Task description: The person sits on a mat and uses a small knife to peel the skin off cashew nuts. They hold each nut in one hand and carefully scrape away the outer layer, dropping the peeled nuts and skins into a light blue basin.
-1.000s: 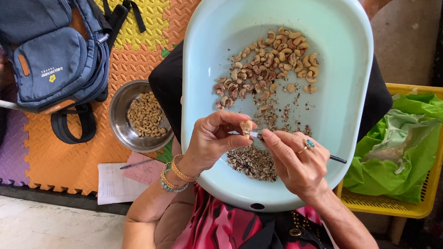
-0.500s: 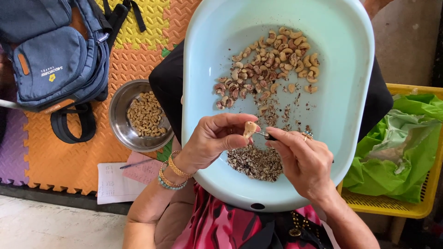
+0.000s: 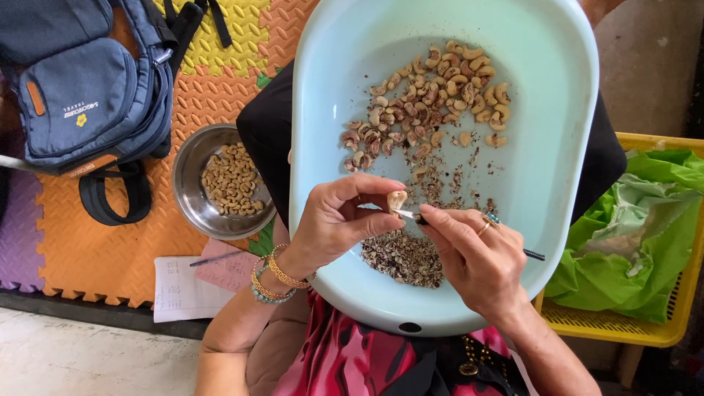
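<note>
While the pale blue basin (image 3: 543,183) rests on the person's lap, the left hand (image 3: 334,224) pinches one pale cashew (image 3: 397,199) between thumb and fingertips, just above the basin floor. Right hand (image 3: 477,257) grips a thin dark-handled tool (image 3: 469,233), fingers closed on it, tip touching the cashew. Heap of skins (image 3: 403,257) lies below the hands; unpeeled nuts (image 3: 433,95) are at the far side. Steel bowl (image 3: 192,158) of peeled nuts stands on the orange mat (image 3: 110,249), left of the basin.
</note>
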